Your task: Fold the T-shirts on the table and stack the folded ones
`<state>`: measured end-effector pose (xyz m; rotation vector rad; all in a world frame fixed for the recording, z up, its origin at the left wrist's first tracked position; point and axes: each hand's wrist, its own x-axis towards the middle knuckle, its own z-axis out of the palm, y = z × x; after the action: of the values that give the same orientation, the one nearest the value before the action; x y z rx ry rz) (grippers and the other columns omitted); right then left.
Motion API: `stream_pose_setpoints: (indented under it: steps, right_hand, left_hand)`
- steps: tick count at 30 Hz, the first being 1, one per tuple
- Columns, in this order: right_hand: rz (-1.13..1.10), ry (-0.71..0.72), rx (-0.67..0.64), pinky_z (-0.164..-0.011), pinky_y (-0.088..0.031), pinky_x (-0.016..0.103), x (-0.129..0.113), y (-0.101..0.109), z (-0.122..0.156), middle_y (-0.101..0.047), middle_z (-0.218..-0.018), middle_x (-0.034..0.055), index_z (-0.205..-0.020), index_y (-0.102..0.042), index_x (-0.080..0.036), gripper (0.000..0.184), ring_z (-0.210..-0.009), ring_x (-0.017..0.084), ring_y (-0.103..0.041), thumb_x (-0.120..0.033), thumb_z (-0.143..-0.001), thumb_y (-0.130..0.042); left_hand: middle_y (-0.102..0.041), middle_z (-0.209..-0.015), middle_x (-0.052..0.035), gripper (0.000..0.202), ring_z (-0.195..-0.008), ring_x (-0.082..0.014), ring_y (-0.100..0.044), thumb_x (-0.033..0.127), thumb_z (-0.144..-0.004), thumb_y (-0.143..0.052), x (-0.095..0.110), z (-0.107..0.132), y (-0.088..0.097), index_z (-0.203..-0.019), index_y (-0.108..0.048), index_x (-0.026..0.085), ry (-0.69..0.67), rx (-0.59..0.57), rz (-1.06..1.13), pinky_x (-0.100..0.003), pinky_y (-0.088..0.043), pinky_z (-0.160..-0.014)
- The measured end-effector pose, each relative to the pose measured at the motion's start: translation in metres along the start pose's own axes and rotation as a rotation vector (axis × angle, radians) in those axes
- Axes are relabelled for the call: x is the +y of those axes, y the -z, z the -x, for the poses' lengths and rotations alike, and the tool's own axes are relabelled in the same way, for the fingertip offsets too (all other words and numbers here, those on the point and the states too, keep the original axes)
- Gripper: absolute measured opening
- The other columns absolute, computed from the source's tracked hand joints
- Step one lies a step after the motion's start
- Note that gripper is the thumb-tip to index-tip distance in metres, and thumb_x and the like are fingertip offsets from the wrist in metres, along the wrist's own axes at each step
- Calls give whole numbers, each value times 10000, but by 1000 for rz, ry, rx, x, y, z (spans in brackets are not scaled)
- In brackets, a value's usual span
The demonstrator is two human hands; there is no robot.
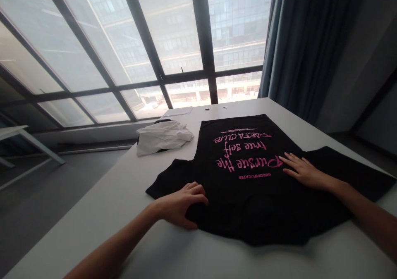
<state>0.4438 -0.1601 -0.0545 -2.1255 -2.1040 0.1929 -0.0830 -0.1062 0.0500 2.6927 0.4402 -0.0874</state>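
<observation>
A black T-shirt (248, 188) with pink lettering lies spread flat on a white table (130, 196), its neck towards me and its hem at the far end. My left hand (181, 204) rests on the shirt near its left sleeve, fingers curled and pinching the cloth. My right hand (302, 171) lies flat on the shirt's right side, fingers stretched out and slightly apart, just beside the lettering.
A crumpled white garment (163, 136) sits on the table's far left. A sheet of paper (178, 111) and two small dark objects (215, 107) lie near the far edge. Large windows and a dark curtain (297, 47) stand beyond; a second table (18, 136) is at left.
</observation>
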Motion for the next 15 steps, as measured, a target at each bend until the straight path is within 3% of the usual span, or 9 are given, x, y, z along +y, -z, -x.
stream_pose_setpoints:
  steps: [4, 9, 15]
  right_hand:
    - [4, -7, -14, -1193, -214, 609, 1, -1, -1, -225, -1641, 57, -1555, -364, -317, 687, -1512, 317, -184, -631, -945, -328]
    - [-2, -13, -30, -1195, -211, 604, -3, 4, 2, -220, -1640, 68, -1559, -362, -298, 706, -1512, 315, -178, -636, -941, -325]
    - [-1, -23, -46, -1205, -201, 588, -7, 7, 3, -200, -1649, 68, -1564, -355, -278, 721, -1516, 313, -168, -637, -940, -317]
  left_hand:
    - [-598, -1104, -29, 628, -1054, -250, -546, 245, -684, -798, 10, 8, 1, -1277, -604, 312, 13, -41, -66, -400, -388, -1044]
    - [-619, -1125, -31, 760, -1065, -259, -580, 81, -692, -648, 20, 14, -1, -1394, -539, 349, 90, -75, -161, -468, -386, -1075]
    - [-665, -1017, -21, 660, -965, -193, -656, -4, -729, -538, 17, 16, 8, -1295, -663, 313, 53, -43, -30, -274, -511, -908]
